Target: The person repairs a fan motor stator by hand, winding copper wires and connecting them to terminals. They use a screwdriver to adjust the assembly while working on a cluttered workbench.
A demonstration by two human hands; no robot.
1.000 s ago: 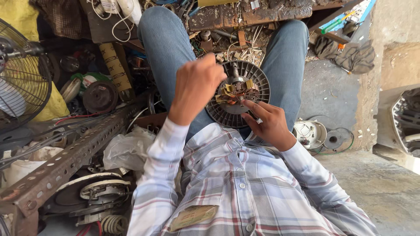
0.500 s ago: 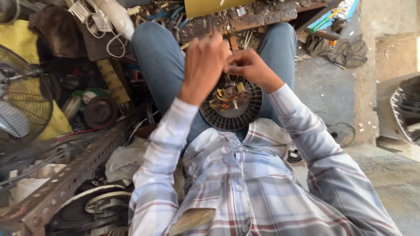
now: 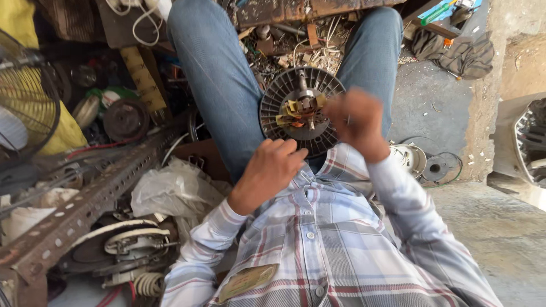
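Surroundings, as we log them: at nine o'clock, a wire fan guard before a yellow sheet. At eight, a rusty perforated angle bar running diagonally, with crumpled white plastic just beside it. At seven, a motor assembly with copper coil. At one, a grey rag on concrete, near a green-handled screwdriver. At three, we note a small round metal housing.

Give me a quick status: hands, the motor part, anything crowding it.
Left hand at the round black finned motor disc, lower edge. Right hand blurred, raised beside it; grip unclear. Disc rests between the blue-jeaned knees; nothing covers it.
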